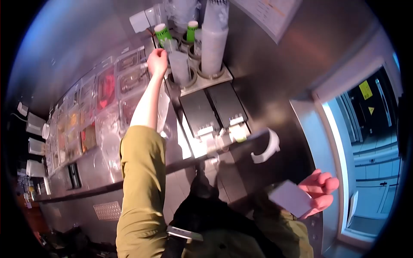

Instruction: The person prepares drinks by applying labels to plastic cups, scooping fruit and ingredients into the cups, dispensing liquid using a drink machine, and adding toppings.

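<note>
My left hand (158, 62) is stretched forward over the counter, its fingers curled closed at the edge of the clear lidded containers (131, 81). What lies in those fingers, if anything, is hidden. Just right of it stand clear plastic cups (180, 66) and a tall stack of white cups (214, 49) in round holders. My right hand (319, 192) is low on the right, fingers bent around a flat white rectangular card (291, 198). That card is held apart from the counter.
Green printed cups (162, 33) stand at the back by the wall. Two dark flat-topped machines (200, 112) sit at the counter's front, near a white curved object (267, 148). A printed sheet (269, 15) hangs on the wall. To the right is a doorway (340, 159).
</note>
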Tool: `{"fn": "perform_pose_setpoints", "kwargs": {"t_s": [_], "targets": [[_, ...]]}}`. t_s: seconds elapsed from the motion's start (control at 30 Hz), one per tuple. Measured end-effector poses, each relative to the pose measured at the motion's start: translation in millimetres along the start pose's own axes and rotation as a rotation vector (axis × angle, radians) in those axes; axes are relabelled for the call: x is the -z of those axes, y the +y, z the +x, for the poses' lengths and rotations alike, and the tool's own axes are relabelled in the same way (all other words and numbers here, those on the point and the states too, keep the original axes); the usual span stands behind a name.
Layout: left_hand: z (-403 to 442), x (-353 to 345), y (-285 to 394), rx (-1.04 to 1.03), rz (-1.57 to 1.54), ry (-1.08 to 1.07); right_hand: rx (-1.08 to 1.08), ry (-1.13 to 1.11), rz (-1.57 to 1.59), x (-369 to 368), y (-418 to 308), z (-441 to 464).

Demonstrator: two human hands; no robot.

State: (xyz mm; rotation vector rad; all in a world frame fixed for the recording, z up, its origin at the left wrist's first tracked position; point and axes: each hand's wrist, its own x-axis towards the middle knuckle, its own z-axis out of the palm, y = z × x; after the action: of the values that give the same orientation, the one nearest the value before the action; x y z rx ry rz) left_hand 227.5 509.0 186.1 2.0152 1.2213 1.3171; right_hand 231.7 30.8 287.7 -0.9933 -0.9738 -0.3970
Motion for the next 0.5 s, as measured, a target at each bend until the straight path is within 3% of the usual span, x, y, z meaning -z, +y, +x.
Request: {"fn": "perform_pose_setpoints", "kwargs": {"t_s": [0.07,0.13,0.2,0.3,0.33,0.47,0.5], "targets": [[62,-42,-20,-0.034,0.169,-0.267,-0.208,-0.029,-0.011,-15,23,5],[87,-68,-4,-0.081,0.571,-0.412,-0.483,-0.111,-0.142,-33,50,5],[102,-98,-21,-0.069,0.741,-0.499,-0.589,-0.206,-0.133,-42,79,5],[128,-111,-42,-0.131,0.72,-0.787,-0.829,-0.061,-0.258,-62,100,11],[134,-110,-42,-0.179,0.703,-0.873,-0.879,-0.045,-0.243,-64,106,14],[129,-68,-2,-0.425,0.779,-0.8,-0.82,-0.187,-0.14,-70,132,13],[143,-65,12,-0.395,0.806,-0.813,-0.814,-0.186,-0.124,-76,140,12]]}}
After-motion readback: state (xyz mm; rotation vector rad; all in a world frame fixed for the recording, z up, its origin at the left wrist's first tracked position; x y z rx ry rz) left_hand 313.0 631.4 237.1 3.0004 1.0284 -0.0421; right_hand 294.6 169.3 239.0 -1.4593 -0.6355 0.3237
